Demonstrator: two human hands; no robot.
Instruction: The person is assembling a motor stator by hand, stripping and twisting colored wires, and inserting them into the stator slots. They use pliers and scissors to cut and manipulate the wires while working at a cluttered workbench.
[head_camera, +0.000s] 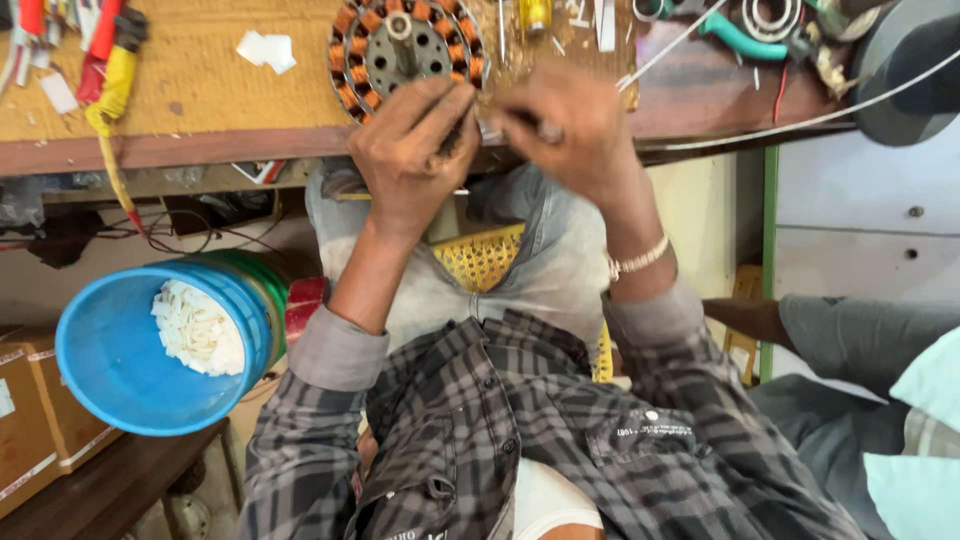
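A round motor stator (405, 45) with copper-coloured windings lies on the wooden workbench (200, 80), just beyond my hands. My left hand (415, 150) and my right hand (570, 125) meet at the bench's front edge, fingers pinched together on a small grey piece (490, 131) between them. The piece is blurred and mostly hidden by my fingertips. My right wrist wears a pale beaded bracelet (637, 259). Both forearms come out of grey checked sleeves.
A blue bucket (110, 370) with several white paper slips stands at my lower left, beside a red tape roll (303, 305). Red and yellow tools (108, 60), a teal-handled tool (740, 38) and white wire (800, 122) lie on the bench. Another person's arm (745, 318) is at right.
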